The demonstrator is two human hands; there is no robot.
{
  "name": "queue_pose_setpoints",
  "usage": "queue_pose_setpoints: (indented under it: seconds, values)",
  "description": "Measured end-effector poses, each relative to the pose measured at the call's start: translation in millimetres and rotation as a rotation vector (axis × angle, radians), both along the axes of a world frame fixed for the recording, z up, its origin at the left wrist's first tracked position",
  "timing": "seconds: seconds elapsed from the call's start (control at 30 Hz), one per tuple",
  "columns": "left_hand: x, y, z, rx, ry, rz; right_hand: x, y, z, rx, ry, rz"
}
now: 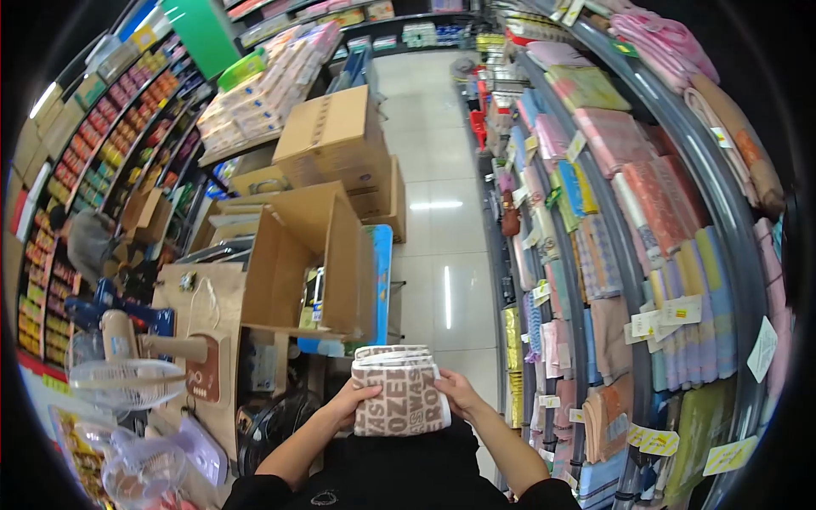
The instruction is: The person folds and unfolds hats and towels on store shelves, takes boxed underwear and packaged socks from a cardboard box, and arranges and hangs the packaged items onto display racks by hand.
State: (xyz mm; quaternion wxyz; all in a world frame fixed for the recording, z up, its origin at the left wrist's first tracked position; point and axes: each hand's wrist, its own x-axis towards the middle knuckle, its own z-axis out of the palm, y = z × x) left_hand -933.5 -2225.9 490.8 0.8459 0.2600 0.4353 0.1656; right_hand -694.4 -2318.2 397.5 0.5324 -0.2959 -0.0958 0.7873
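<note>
A folded white cloth with brown block letters (398, 395) is held up in front of my body, its folded layers showing along the top edge. My left hand (350, 401) grips its left side, with the thumb lying on the front. On the right side, my right hand (457, 394) pinches the edge between thumb and fingers. Both hands are at about the same height, and the fingers behind the cloth are hidden.
Shelves of folded towels (595, 255) with price tags line the right. An open cardboard box (340, 255) stands ahead on the left, before a closed box (327, 136). Fans (127, 382) stand at the left. A tiled aisle (433, 170) runs ahead.
</note>
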Motion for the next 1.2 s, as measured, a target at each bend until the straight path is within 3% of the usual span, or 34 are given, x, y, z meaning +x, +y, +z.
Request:
queue_pose_setpoints:
  seconds: [0.07, 0.2, 0.3, 0.33, 0.37, 0.47, 0.5, 0.53, 0.6, 0.63, 0.73, 0.8, 0.87, 0.9, 1.0, 1.07, 1.13, 1.2]
  values:
    - [6.3, 12.0, -1.8, -0.005, -0.017, -0.027, -0.9, 4.8, 9.4, -0.008, 0.014, -0.086]
    - [32.7, 44.3, 6.5, -0.066, -0.086, -0.116, 8.7, 3.8, 26.9, 0.030, -0.212, -0.389]
    - [54.0, 68.0, -1.0, 0.009, -0.135, -0.267, 17.5, -6.9, 39.9, 0.132, -0.402, -0.596]
    - [62.1, 76.6, -3.5, 0.137, -0.140, -0.341, 18.1, -11.1, 46.1, 0.188, -0.495, -0.666]
    - [69.0, 84.8, -5.3, 0.265, -0.150, -0.404, 18.8, -14.8, 52.2, 0.181, -0.575, -0.694]
    - [87.6, 103.6, -7.9, 0.275, -0.210, -0.542, 5.6, -14.7, 64.3, 0.031, -0.799, -0.906]
    - [92.1, 103.4, 2.8, 0.328, -0.235, -0.537, -5.1, -6.2, 87.6, -0.127, -1.178, -1.045]
    - [94.7, 104.7, 9.3, 0.334, -0.239, -0.517, -7.5, -0.8, 99.3, -0.110, -1.184, -1.031]
    - [91.9, 108.5, 19.1, 0.520, -0.149, -0.584, -10.4, 8.2, 114.9, 0.184, -2.008, -0.895]
    - [87.0, 112.1, 24.4, 0.592, -0.168, -0.645, -11.7, 19.6, 126.5, 0.340, -2.038, -0.739]
    - [68.3, 121.8, 14.1, 0.651, -0.249, -0.672, -26.4, 57.7, 135.4, 0.477, -2.070, -0.509]
    - [54.8, 126.6, 16.4, 0.652, -0.264, -0.596, -32.8, 80.1, 133.4, 0.536, -2.030, -0.468]
    - [36.4, 135.9, -3.6, 0.423, -0.301, -0.464, -39.8, 98.0, 138.7, 0.573, -2.020, -0.428]
    - [30.5, 139.5, -2.7, 0.115, -0.342, -0.368, -44.2, 105.3, 140.1, 0.625, -2.030, -0.391]
    - [16.8, 150.9, 6.9, 0.058, -0.312, -0.361, -51.3, 118.3, 126.3, 0.820, -2.058, -0.352]
    - [12.6, 151.6, 0.1, 0.181, -0.276, -0.395, -55.5, 126.9, 125.9, 0.845, -2.050, -0.355]
    - [14.8, 151.8, 2.8, 0.460, -0.118, -0.582, -50.2, 135.4, 121.6, 0.956, -2.059, -0.354]
    - [21.4, 152.9, -6.2, 0.387, -0.054, -0.453, -40.4, 142.6, 120.3, 1.017, -2.022, -0.331]
